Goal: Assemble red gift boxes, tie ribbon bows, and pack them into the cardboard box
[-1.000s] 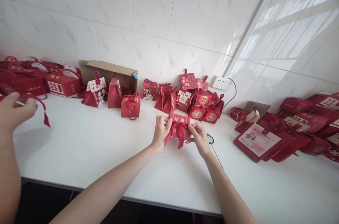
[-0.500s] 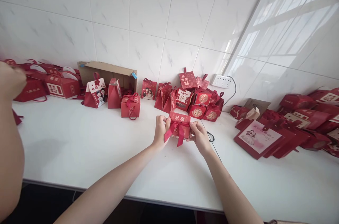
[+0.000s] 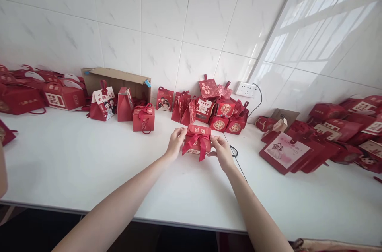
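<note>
A small red gift box [image 3: 195, 129] with gold characters on its top is between my two hands. Around it runs a red ribbon [image 3: 200, 140], tied in a bow, with both tails hanging down over the front. My left hand [image 3: 176, 142] pinches the box's left edge by the bow loop. On the other side my right hand [image 3: 221, 150] grips the right edge, thumb and fingers closed at the corner. The box's underside and back are hidden from me.
Behind stand several stacked red boxes [image 3: 226, 109] and a ribboned box [image 3: 143, 119]. A cardboard box [image 3: 116, 74] leans by the wall. Paper gift bags [image 3: 286, 152] lie right. A power strip [image 3: 246, 89] sits by the wall. Another person's arm [image 3: 2, 172] shows at far left.
The other person's arm at the left has mostly drawn out of view. My view has shifted slightly right. My hands keep holding the box, their grip almost unchanged.
</note>
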The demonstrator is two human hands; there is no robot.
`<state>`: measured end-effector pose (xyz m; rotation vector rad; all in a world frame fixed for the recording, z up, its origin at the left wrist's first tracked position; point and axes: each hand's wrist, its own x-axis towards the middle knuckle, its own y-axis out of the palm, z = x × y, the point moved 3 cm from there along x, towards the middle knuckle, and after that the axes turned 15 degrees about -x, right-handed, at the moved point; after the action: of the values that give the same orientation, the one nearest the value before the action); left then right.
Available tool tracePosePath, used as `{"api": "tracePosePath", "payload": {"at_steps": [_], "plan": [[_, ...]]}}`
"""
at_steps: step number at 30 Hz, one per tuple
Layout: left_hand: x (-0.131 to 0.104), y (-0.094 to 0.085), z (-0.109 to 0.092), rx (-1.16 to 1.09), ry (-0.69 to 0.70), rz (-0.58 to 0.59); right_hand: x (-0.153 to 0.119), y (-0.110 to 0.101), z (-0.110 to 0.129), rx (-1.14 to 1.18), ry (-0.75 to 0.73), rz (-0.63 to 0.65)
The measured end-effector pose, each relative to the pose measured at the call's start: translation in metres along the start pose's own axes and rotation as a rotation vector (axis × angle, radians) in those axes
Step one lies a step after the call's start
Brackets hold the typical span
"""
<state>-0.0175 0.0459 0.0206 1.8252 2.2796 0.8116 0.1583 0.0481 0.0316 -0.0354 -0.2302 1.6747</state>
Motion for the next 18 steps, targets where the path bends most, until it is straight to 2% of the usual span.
{"api": "tracePosePath", "payload": {"at_steps": [13,18], "plan": [[-0.001,0.003,-0.005,-0.053,-0.052,-0.043,0.0,-0.001,0.002,-0.071,-0.02,-0.044],[-0.007,0.014,-0.008,-0.047,-0.091,0.117,0.0,0.001,0.002,-0.087,-0.049,-0.031]]}}
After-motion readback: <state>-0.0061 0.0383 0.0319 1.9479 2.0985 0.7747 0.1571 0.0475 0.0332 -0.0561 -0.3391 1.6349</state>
